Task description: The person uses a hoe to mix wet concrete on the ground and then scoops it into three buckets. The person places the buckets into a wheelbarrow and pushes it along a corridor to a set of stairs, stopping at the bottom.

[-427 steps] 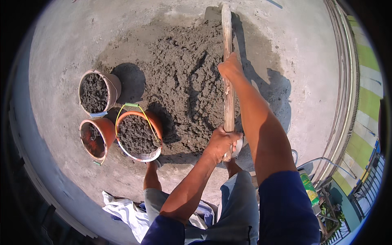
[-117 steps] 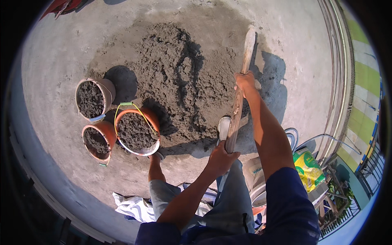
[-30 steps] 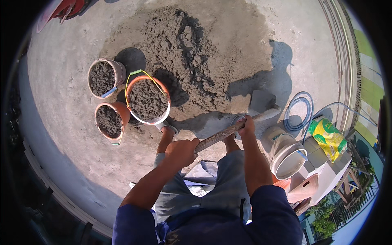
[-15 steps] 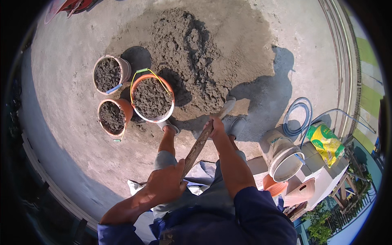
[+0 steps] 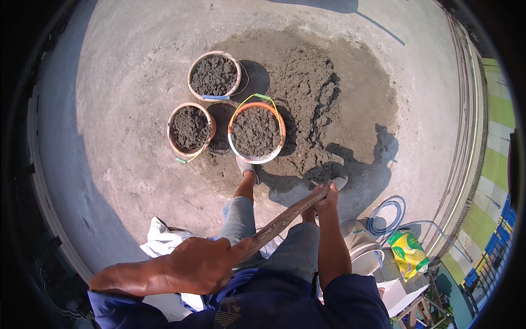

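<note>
My left hand (image 5: 203,266) is wrapped round the upper part of a shovel's thick wooden handle (image 5: 282,219), close to my body. Farther down, near the head, my right hand (image 5: 329,198) grips the same handle. The pale head end shows just past my right hand, at the near edge of a grey wet mortar pile (image 5: 309,98); the blade's full shape is hard to make out. Left of the pile stands an orange-rimmed bucket (image 5: 283,125) with a yellow handle, full of mortar. Two more mortar-filled buckets, an upper bucket (image 5: 192,77) and a lower bucket (image 5: 171,137), stand beyond it.
At the right are a coiled blue hose (image 5: 402,205), a pale bucket (image 5: 359,249) and a yellow-green bag (image 5: 410,255). White sheeting (image 5: 161,237) lies at the lower left. My foot (image 5: 248,171) is right against the orange-rimmed bucket.
My view has shifted, so the buckets and pile appear farther right. My left hand has moved left and lower, and the shovel handle lies at a flatter slant. Both hands keep their grip.
</note>
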